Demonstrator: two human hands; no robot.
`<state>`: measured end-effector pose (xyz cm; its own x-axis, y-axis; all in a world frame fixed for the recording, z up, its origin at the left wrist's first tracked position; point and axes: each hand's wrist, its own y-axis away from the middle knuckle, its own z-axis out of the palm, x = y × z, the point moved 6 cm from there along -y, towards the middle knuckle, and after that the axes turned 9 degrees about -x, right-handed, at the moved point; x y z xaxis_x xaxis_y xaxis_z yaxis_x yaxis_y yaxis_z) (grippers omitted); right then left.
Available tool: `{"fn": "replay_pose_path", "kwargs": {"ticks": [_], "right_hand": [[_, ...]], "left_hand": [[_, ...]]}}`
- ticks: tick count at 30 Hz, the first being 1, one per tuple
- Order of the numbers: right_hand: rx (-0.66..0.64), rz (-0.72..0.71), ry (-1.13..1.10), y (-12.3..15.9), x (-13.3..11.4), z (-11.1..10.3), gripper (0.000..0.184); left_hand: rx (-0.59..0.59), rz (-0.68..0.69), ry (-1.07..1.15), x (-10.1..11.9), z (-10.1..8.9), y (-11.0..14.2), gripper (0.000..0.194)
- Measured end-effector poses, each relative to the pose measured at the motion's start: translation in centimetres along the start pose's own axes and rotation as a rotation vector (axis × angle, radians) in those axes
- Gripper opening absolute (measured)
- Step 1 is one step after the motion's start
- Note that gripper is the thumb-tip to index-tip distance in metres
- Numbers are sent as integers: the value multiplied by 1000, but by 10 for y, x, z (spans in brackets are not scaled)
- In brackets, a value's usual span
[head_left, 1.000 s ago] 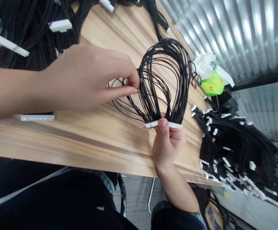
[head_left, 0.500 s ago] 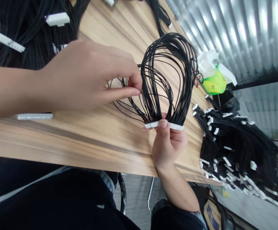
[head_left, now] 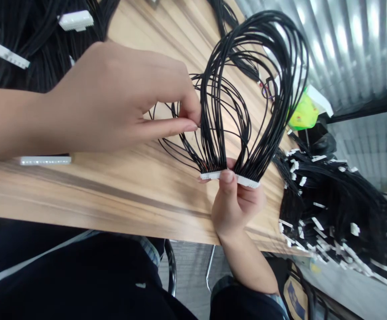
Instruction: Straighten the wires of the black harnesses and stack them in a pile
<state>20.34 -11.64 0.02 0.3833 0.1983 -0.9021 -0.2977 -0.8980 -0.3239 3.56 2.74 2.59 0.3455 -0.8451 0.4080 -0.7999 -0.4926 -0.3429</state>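
My right hand (head_left: 235, 209) comes up from the bottom and pinches a long white multi-pin connector (head_left: 228, 177) between thumb and fingers. Many thin black wires (head_left: 213, 111) rise from that connector in a tall, loose loop. My left hand (head_left: 120, 100) reaches in from the left, with thumb and index finger closed on a few of those wires near the loop's left side. The wires' far ends curve back behind the loop, partly hidden among the strands.
A light wood-grain table (head_left: 80, 195) lies beneath. Heaped black wire bundles with white connectors (head_left: 333, 209) sit at its right end, and more (head_left: 30, 44) lie top left. A loose white connector (head_left: 45, 161) lies under my left arm. A green bag (head_left: 303, 113) and corrugated metal (head_left: 356, 49) stand beyond.
The wire loop has grown taller and spread toward the upper right, now overlapping the green bag. My left hand has shifted slightly right, still on the wires.
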Motion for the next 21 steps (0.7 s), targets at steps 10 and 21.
{"fn": "replay_pose_path", "kwargs": {"ticks": [10, 21], "right_hand": [[-45, -4, 30, 3, 1, -4, 13], [48, 48, -81, -3, 2, 0, 22]], "left_hand": [[-1, -14, -14, 1, -1, 1, 68], [-91, 172, 141, 4, 4, 2, 42]]}}
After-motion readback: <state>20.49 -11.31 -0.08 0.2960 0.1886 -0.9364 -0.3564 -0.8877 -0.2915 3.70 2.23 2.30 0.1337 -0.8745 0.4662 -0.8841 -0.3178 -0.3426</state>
